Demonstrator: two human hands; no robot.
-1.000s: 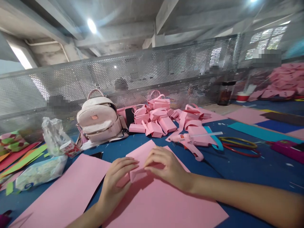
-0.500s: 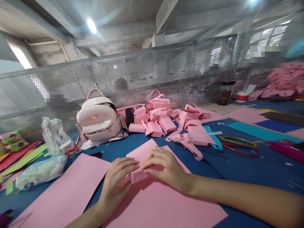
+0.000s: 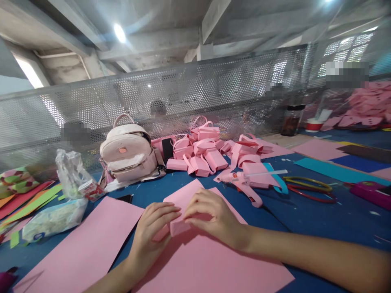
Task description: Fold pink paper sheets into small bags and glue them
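Between my two hands, near the middle of the head view, is a folded piece of pink paper [image 3: 177, 226]. My left hand [image 3: 154, 230] is closed on its left end, fingers laid over the top. At the other end, my right hand [image 3: 210, 215] grips the paper between thumb and curved fingertips. The fold's lower edge faces me; its far side is partly hidden by my fingers. Beneath lies a large pink sheet [image 3: 220, 264]. A second pink sheet [image 3: 82, 244] is to the left. A pink glue gun [image 3: 244, 185] lies beyond my right hand.
Pink paper bags [image 3: 201, 150] are heaped at the back beside a pale backpack [image 3: 126, 150]. A plastic packet [image 3: 55, 219] and coloured paper strips are on the left. Yellow and red rings [image 3: 308, 189] lie on the blue table [image 3: 342, 228]. A perforated metal screen [image 3: 189, 89] stands behind.
Both hands keep their hold on the folded pink paper with almost no movement. The whole view has shifted very slightly.
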